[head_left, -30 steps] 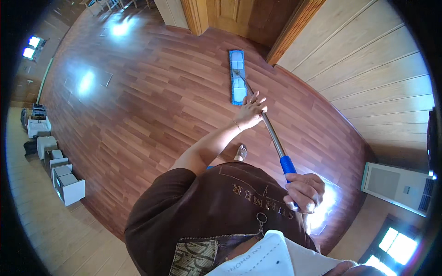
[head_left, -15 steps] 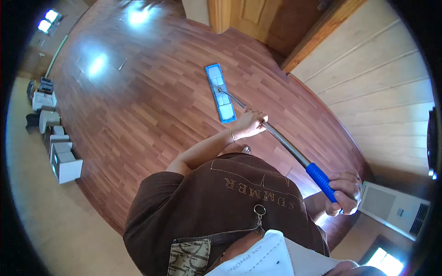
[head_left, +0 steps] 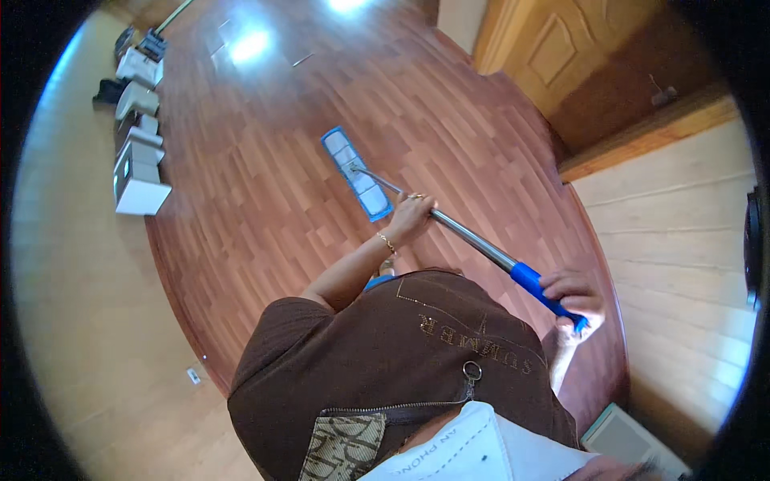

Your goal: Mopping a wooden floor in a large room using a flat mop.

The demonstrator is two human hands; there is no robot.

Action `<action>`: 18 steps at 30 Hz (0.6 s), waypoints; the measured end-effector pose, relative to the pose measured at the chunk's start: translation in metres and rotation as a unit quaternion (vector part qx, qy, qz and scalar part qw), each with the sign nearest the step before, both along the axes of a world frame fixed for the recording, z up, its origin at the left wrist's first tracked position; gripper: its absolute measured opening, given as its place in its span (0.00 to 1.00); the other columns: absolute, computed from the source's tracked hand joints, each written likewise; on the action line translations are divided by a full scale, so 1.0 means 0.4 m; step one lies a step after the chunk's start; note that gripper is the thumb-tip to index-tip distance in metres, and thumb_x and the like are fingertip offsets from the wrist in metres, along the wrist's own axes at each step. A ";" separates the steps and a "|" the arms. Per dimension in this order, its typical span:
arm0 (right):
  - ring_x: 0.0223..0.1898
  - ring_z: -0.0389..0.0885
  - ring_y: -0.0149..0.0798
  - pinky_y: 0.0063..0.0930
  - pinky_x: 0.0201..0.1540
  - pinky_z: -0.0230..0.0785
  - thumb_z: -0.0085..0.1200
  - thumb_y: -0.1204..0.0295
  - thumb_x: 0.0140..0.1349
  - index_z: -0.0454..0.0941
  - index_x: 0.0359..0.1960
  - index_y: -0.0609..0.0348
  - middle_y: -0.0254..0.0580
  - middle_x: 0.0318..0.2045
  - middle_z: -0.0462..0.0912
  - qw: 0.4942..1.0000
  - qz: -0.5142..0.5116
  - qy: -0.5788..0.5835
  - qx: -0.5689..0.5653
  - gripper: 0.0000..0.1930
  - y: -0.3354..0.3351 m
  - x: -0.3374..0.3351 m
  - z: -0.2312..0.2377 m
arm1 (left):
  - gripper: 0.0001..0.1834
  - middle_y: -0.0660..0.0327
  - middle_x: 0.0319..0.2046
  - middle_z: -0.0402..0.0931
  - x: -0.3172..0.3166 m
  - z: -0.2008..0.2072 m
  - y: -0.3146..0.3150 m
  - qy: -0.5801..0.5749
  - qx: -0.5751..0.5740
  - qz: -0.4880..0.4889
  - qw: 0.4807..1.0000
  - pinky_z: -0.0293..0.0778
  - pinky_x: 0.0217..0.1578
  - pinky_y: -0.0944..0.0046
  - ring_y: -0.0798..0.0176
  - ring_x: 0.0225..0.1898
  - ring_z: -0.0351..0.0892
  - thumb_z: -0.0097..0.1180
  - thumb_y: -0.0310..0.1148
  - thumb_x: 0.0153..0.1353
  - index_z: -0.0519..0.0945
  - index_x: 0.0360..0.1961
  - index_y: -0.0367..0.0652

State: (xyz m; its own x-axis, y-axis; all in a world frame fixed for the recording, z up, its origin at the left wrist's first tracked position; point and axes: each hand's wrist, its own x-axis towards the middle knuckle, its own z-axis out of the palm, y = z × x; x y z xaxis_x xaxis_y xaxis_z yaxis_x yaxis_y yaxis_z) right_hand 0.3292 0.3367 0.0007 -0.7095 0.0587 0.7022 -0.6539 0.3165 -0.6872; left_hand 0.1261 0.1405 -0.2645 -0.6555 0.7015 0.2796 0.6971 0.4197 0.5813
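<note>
A flat mop with a blue-edged, pale rectangular head (head_left: 343, 152) lies on the wood-look floor ahead of me. Its metal pole (head_left: 475, 239) slants from the head back toward my right side. My left hand (head_left: 412, 219), with a ring and a bracelet, is closed round the lower part of the pole. At the top end, my right hand (head_left: 579, 301) holds the blue handle grip (head_left: 533, 287), its fingers curled over it. Part of a foot shows below my left wrist.
Wood-look floor (head_left: 265, 160) spreads around the mop. White cabinets and seat-like pieces (head_left: 143, 178) line the left wall. A wooden door (head_left: 577, 56) and its frame stand at the upper right, beside a pale panelled wall (head_left: 666, 216). A pale boxy unit (head_left: 630, 441) is at the lower right.
The view has turned, so the door and cabinets sit elsewhere in the picture. The mop head appears farther left and tilted more. Both hands keep hold of the mop.
</note>
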 end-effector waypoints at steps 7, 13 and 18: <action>0.45 0.81 0.55 0.54 0.54 0.65 0.64 0.56 0.53 0.75 0.45 0.57 0.50 0.37 0.83 0.977 0.172 -0.088 -0.089 0.23 -0.052 -0.137 -0.082 | 0.09 0.59 0.33 0.74 0.010 -0.047 -0.197 -0.028 -0.059 0.192 0.979 0.61 0.42 0.50 0.52 0.40 0.75 0.56 0.31 0.51 0.70 0.33 0.48; 0.53 0.77 0.51 0.52 0.64 0.50 0.61 0.65 0.57 0.72 0.47 0.57 0.45 0.38 0.82 0.924 0.321 -0.188 -0.092 0.19 -0.128 -0.210 -0.078 | 0.13 0.53 0.32 0.73 0.064 -0.078 -0.360 -0.076 -0.014 0.286 0.955 0.68 0.36 0.47 0.45 0.38 0.74 0.58 0.26 0.47 0.70 0.35 0.44; 0.49 0.78 0.49 0.53 0.63 0.51 0.59 0.65 0.59 0.71 0.46 0.56 0.45 0.35 0.81 0.919 0.327 -0.203 -0.080 0.16 -0.116 -0.197 -0.025 | 0.10 0.48 0.29 0.71 0.122 -0.047 -0.376 -0.018 0.011 0.259 0.966 0.68 0.34 0.47 0.42 0.34 0.72 0.55 0.24 0.51 0.69 0.34 0.41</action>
State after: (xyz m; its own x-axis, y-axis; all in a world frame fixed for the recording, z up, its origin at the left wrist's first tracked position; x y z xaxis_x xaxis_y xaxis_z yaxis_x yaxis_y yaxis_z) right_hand 0.2506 0.2905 -0.0095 -0.8315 -0.3950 0.3907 -0.3475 -0.1788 -0.9204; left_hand 0.1748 -0.0100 -0.2834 -0.9263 0.2714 0.2613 0.3765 0.6931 0.6147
